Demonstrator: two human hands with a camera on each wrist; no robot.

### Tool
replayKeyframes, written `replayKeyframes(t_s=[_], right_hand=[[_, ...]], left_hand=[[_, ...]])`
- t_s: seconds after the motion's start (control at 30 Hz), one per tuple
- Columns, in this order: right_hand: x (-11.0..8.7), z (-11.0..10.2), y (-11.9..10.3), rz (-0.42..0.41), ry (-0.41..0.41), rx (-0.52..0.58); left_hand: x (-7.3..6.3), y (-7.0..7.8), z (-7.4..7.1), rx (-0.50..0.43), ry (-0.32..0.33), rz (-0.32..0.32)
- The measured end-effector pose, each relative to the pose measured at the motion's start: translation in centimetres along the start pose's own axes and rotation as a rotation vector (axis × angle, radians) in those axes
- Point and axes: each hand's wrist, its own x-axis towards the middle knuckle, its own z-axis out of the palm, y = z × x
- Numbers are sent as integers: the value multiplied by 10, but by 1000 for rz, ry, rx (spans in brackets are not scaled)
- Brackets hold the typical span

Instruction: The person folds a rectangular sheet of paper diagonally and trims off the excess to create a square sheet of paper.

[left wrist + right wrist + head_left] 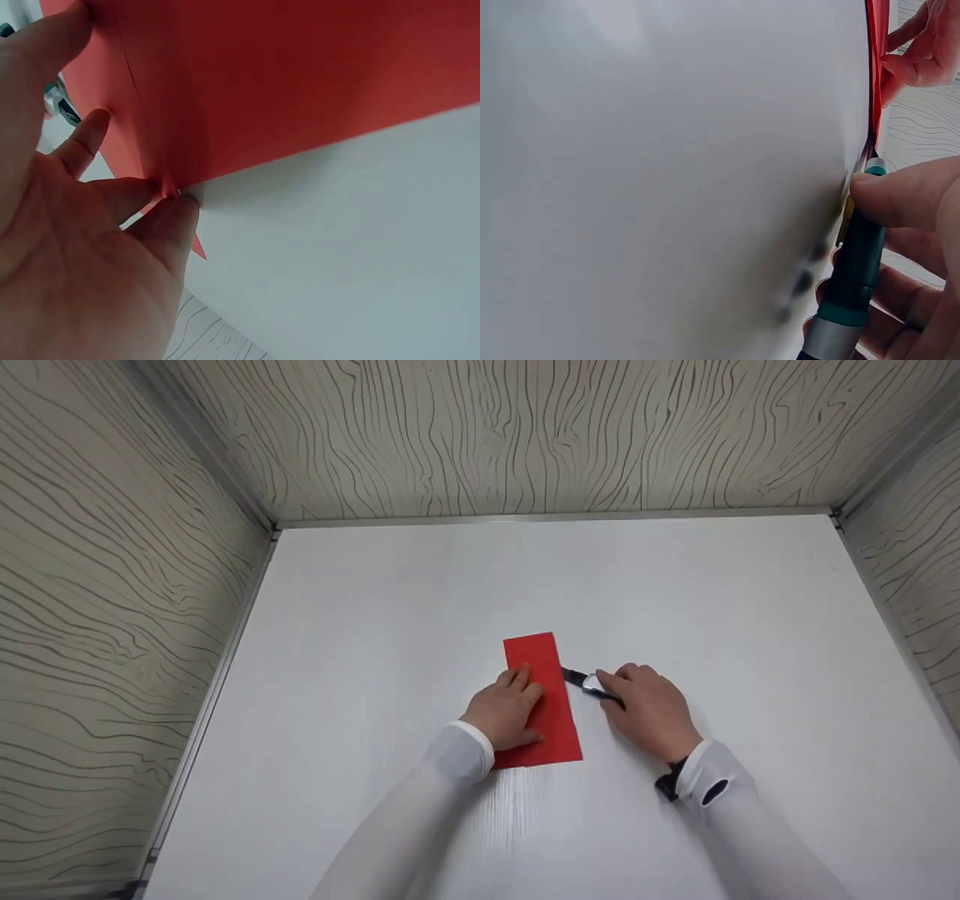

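A red folded paper (556,712) lies lengthwise on the white table. My left hand (504,711) rests on its left part, fingers spread and fingertips pressing the sheet. The left wrist view shows a crease in the red paper (300,75) beside those fingertips. In my right hand (651,712) is a knife (575,677) with a dark blade, its tip right at the paper's right edge. Seen from the right wrist, thumb and fingers grip the knife's dark green handle (855,270), with the blade end at the paper's fold.
The white tabletop (390,607) has a metal rim (555,518) along the back. Panels with a wood-grain pattern (450,442) stand at the back and both sides. A dark band (669,781) circles the right wrist.
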Motion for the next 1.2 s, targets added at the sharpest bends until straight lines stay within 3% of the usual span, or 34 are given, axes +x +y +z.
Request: replayKeyframes(t_s=[0.47,1.2], right_hand=[[13,3,-2,-13,-21,-2],[11,-2,14,37,5,-1]], left_hand=[[-1,1,0,-24,-9,-18],[-3,-1,-2,-40,7,13]])
